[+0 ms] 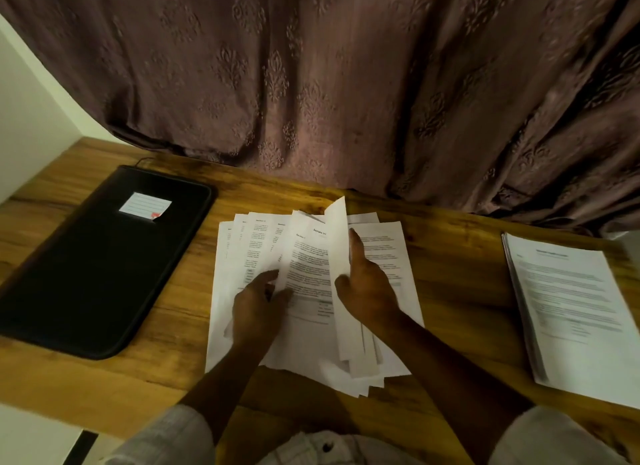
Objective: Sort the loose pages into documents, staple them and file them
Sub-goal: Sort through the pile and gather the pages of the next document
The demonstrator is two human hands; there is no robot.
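With our left hand (258, 300) spread flat on the fanned loose pages (304, 274) at the desk's (450, 284) near-centre, our right hand (367, 291), just beside it, pinches one raised page (337, 242) lying lengthwise away from us.

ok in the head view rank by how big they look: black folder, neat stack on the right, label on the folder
1. black folder
2. neat stack, smaller, though the frame's edge cuts it off
3. label, by far the smallest
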